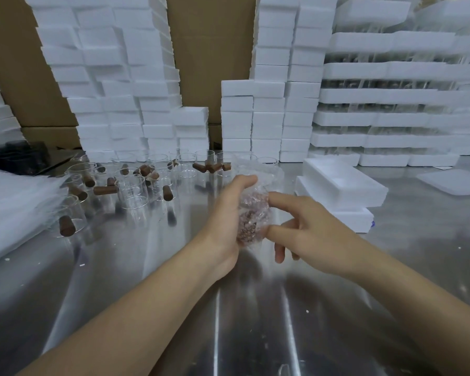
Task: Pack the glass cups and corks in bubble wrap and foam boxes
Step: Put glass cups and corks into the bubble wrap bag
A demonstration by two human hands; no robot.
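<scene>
Bubble-wrap bundle [253,213] is held above the tabletop [228,308] at view centre. Brown shows through it, probably a cork; whether a glass cup is inside too I cannot tell. The left hand [228,218] grips it, fingers curled behind and thumb over the top at 12 o'clock. The right hand [310,232] is not closed: its forefinger and thumb lie fairly straight against the wrap's 3 o'clock side. The step looks like closing the wrap. Keep the left grip firm but light, press the loose flap at 12 o'clock flat with the right fingertips, then carry the bundle to the open foam box [375,189] at 2 o'clock. Loose glass cups [132,191] and corks [105,189] wait at 9 o'clock.
</scene>
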